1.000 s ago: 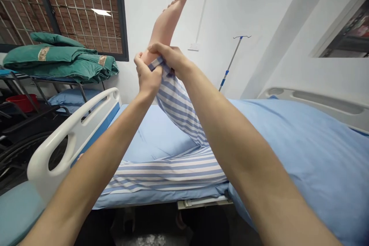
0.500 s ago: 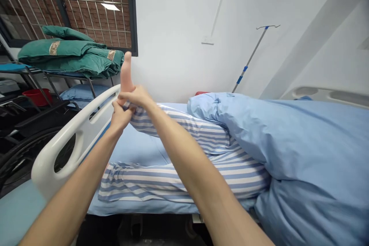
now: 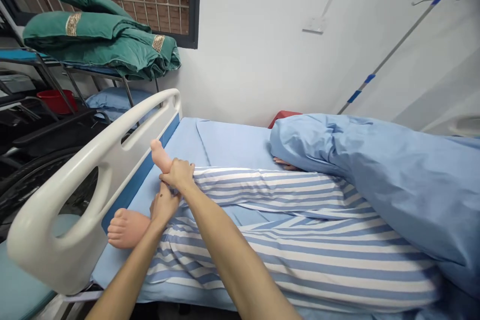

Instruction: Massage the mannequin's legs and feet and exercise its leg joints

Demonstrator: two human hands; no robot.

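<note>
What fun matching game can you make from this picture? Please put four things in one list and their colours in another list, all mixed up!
Things
1. folded quilts
2. tub
3. trousers
4. bed rail

Colours
A. white
B. green
C. blue and white stripes
D. red

Right pairs: 1-B, 2-D, 3-C, 4-A

White wall (image 3: 255,50), grated window (image 3: 161,5), green quilts (image 3: 93,35) on a metal rack (image 3: 45,62), IV pole (image 3: 386,62)
</note>
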